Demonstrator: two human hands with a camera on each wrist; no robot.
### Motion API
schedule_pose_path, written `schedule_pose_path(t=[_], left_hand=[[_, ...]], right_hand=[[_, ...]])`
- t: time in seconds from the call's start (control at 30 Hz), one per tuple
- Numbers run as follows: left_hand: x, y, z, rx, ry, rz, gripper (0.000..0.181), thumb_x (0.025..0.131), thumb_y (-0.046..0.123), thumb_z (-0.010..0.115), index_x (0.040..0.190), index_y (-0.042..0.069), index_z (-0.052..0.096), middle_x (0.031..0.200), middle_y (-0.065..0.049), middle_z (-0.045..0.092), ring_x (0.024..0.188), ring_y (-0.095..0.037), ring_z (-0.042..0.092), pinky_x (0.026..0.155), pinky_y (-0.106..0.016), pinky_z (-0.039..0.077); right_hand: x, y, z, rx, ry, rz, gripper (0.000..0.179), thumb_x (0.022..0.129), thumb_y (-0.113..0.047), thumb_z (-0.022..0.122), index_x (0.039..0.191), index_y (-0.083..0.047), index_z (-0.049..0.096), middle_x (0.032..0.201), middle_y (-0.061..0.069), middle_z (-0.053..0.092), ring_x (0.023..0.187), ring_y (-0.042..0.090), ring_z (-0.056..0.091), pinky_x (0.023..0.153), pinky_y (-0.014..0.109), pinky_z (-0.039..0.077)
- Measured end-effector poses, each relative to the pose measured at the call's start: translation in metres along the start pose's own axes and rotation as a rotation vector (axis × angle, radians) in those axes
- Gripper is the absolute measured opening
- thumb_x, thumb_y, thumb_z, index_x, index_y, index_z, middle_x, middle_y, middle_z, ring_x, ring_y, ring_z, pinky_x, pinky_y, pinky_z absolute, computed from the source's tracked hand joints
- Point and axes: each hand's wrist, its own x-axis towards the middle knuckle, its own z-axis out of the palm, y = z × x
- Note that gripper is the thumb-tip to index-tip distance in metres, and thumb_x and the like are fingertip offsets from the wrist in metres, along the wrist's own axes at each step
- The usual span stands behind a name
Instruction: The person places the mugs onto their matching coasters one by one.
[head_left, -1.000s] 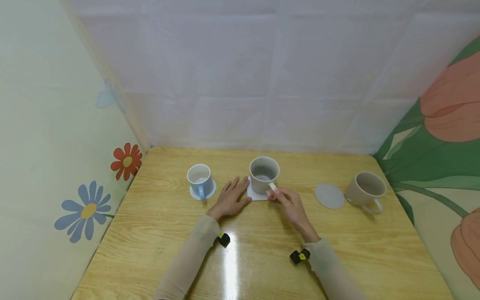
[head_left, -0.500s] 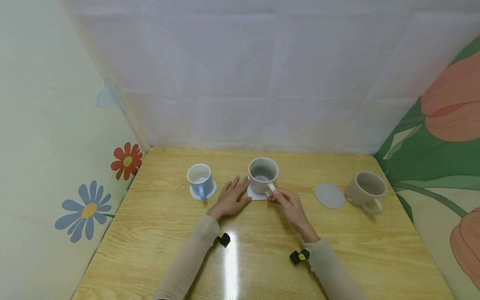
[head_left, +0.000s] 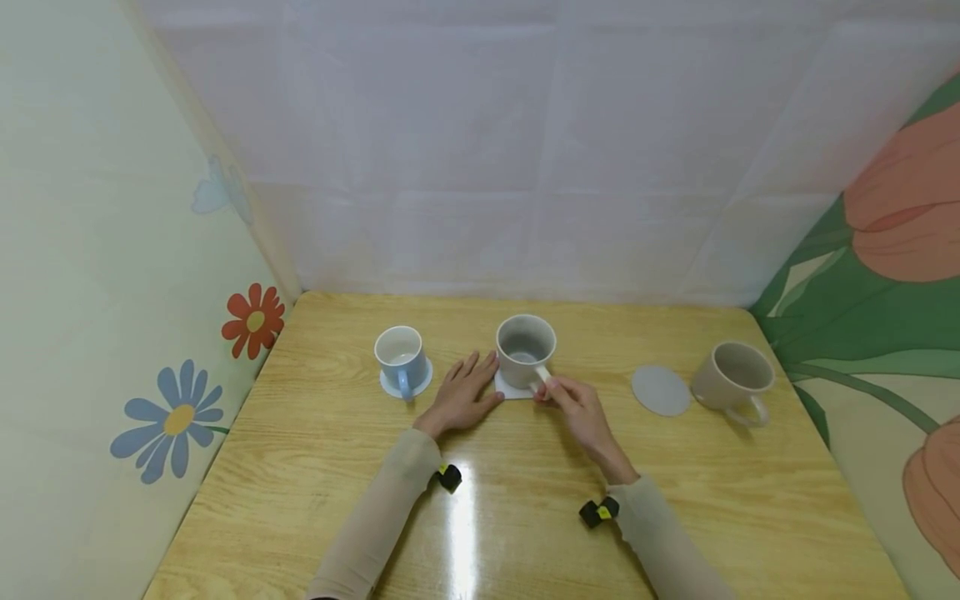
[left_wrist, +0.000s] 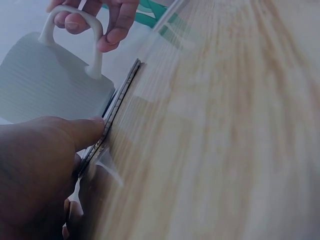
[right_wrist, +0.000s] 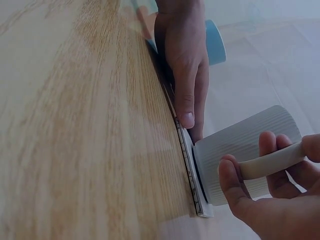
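A white ribbed mug (head_left: 517, 367) with a grey inside stands upright on a square white coaster (head_left: 516, 392) in the head view. My right hand (head_left: 581, 412) pinches its handle (right_wrist: 272, 164) between thumb and fingers. Palm down, my left hand (head_left: 461, 400) lies left of the mug with its fingers spread. In the left wrist view, the thumb (left_wrist: 90, 132) of that hand touches the coaster's edge. The mug covers most of the coaster.
To the left, a blue mug (head_left: 405, 371) stands on a round pale coaster (head_left: 422, 387). A round grey coaster (head_left: 660, 390) lies at right, beside a beige mug (head_left: 720, 387). Curtains hang around the wooden table (head_left: 525, 517).
The white mug has shifted slightly left on the square coaster, with my right hand holding its handle. My left hand has stayed in place.
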Motion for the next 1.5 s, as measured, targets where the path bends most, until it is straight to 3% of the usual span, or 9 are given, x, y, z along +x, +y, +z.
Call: schedule_pose_path(t=[0.37,0.67,0.97,1.23,1.5], left_hand=[[-0.002,0.011,-0.010,0.036,-0.027,-0.013,0.072,0.111,0.043,0.053,0.170,0.012,0.028,0.179,-0.003,0.021,0.167,-0.035,0.011,0.136,-0.053,0.005],[-0.001,0.007,-0.005,-0.007,-0.017,-0.006,0.072,0.110,0.044,0.053,0.170,0.012,0.028,0.179,-0.003,0.020,0.167,-0.035,0.009,0.136,-0.053,0.002],[0.000,0.010,-0.014,-0.015,-0.035,-0.021,0.073,0.108,0.041,0.060,0.168,0.010,0.033,0.178,-0.005,0.023,0.166,-0.036,0.013,0.136,-0.054,0.005],[-0.002,0.014,-0.018,0.001,-0.039,-0.033,0.073,0.106,0.039,0.064,0.167,0.010,0.035,0.177,-0.004,0.025,0.166,-0.035,0.016,0.136,-0.053,0.009],[-0.001,0.019,-0.025,0.001,-0.015,-0.012,0.065,0.104,0.032,0.069,0.160,0.005,0.048,0.173,-0.009,0.036,0.163,-0.039,0.025,0.134,-0.055,0.019]], right_hand=[[0.000,0.001,-0.001,-0.018,-0.020,0.023,0.035,0.114,-0.009,0.048,0.106,0.019,0.068,0.107,0.036,0.071,0.094,0.011,0.071,0.093,0.028,0.061],[-0.001,-0.002,-0.005,-0.036,-0.060,0.048,0.035,0.114,-0.009,0.047,0.107,0.018,0.067,0.107,0.035,0.071,0.095,0.015,0.069,0.096,0.035,0.062],[0.000,-0.009,-0.010,-0.072,-0.169,0.049,0.037,0.116,-0.012,0.044,0.115,0.019,0.065,0.116,0.036,0.069,0.107,0.031,0.070,0.104,0.061,0.057],[-0.003,-0.013,-0.015,-0.147,-0.160,0.042,0.033,0.114,-0.013,0.049,0.118,0.014,0.068,0.117,0.030,0.071,0.113,0.043,0.069,0.101,0.055,0.061],[-0.010,-0.017,-0.020,-0.189,-0.150,0.011,0.031,0.112,-0.012,0.054,0.128,0.012,0.066,0.123,0.032,0.070,0.114,0.051,0.070,0.100,0.055,0.061]])
